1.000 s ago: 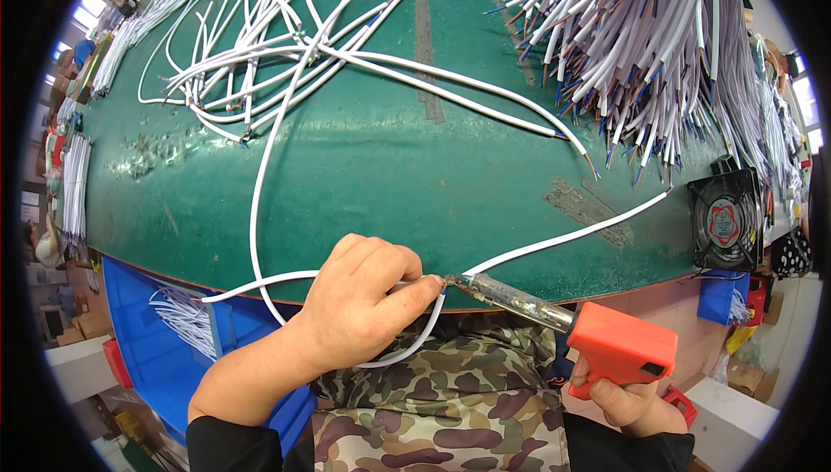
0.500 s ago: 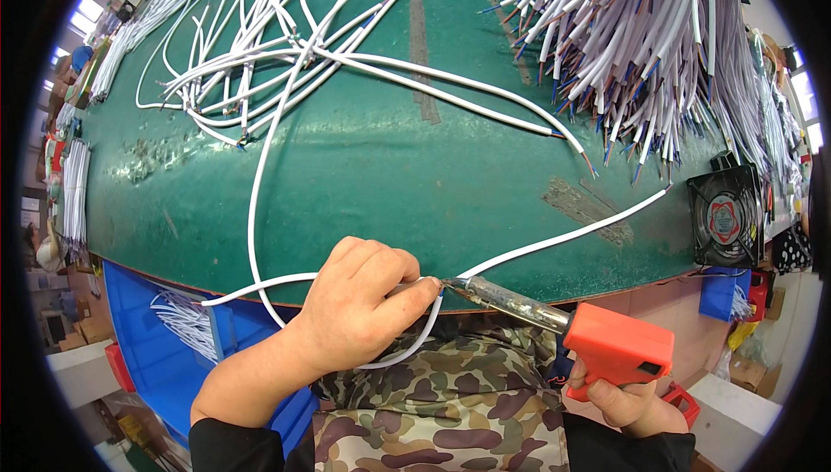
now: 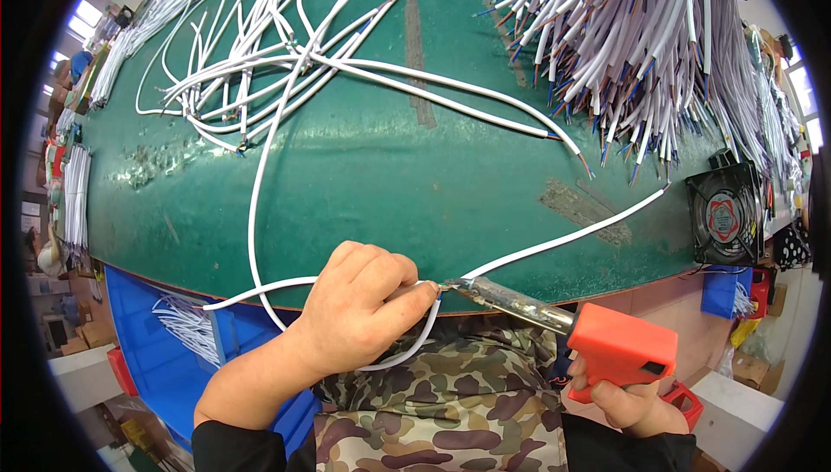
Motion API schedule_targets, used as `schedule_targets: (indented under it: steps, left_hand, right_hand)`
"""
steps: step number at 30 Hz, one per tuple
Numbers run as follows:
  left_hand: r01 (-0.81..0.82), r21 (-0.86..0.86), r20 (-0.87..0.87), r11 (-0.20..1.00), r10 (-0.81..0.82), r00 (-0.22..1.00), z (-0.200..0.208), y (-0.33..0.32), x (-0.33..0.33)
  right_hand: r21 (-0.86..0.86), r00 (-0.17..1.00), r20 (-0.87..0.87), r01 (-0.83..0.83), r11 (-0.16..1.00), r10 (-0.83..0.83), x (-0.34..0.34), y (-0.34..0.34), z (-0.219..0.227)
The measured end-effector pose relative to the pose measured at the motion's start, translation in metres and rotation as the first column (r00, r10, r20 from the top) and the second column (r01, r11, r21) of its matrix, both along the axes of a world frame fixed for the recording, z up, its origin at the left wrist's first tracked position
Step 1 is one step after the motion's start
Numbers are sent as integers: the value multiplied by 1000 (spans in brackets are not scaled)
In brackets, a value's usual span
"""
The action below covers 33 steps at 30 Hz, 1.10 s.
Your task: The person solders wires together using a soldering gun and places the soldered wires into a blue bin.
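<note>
At the table's near edge my left hand (image 3: 368,303) pinches white cables together between thumb and fingers. One white cable (image 3: 567,238) runs from the joint by my thumb out to the right across the table; others loop to the left and below. Small bare wire ends show just past my fingertips. My right hand (image 3: 619,398) is wrapped round the grip of a soldering gun (image 3: 623,346) with a red body and a stained metal barrel. Its tip meets the wires beside my left thumb, though the exact contact is too small to make out.
A tangle of white cables (image 3: 251,65) lies at the far left of the green table (image 3: 389,204). A thick bundle of stripped cables (image 3: 623,57) rests at the back right. A black fan (image 3: 725,217) stands at the right edge. A blue bin (image 3: 156,351) is below left.
The soldering gun has shifted very slightly right and down, its tip still by the wires. My left hand keeps its pinch on the cables, almost unmoved.
</note>
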<state>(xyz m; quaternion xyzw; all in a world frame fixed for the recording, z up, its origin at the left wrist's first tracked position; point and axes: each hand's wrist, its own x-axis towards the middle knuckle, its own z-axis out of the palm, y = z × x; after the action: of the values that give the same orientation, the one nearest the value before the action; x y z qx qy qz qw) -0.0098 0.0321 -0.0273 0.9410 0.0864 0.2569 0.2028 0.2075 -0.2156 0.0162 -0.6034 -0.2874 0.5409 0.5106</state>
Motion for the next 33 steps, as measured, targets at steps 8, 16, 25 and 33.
schedule_targets:
  steps: [8, 16, 25, 33]
  left_hand:
    - [17, 49, -14, 999, -17, 1000, 2, 2, -1]
    - [-44, 33, -16, 998, 45, 999, 7, 2, 2]
    - [-147, -250, -24, 957, 145, 989, 15, 18, 6]
    - [-238, -222, -148, 945, 209, 967, 13, 15, 12]
  right_hand:
    - [213, 981, -131, 169, 962, -143, -10, 21, -5]
    - [475, 945, -302, 262, 840, -124, -45, 105, -39]
    - [557, 965, -243, 222, 800, -99, -51, 162, -45]
    - [351, 988, -76, 150, 924, -131, -41, 128, -9]
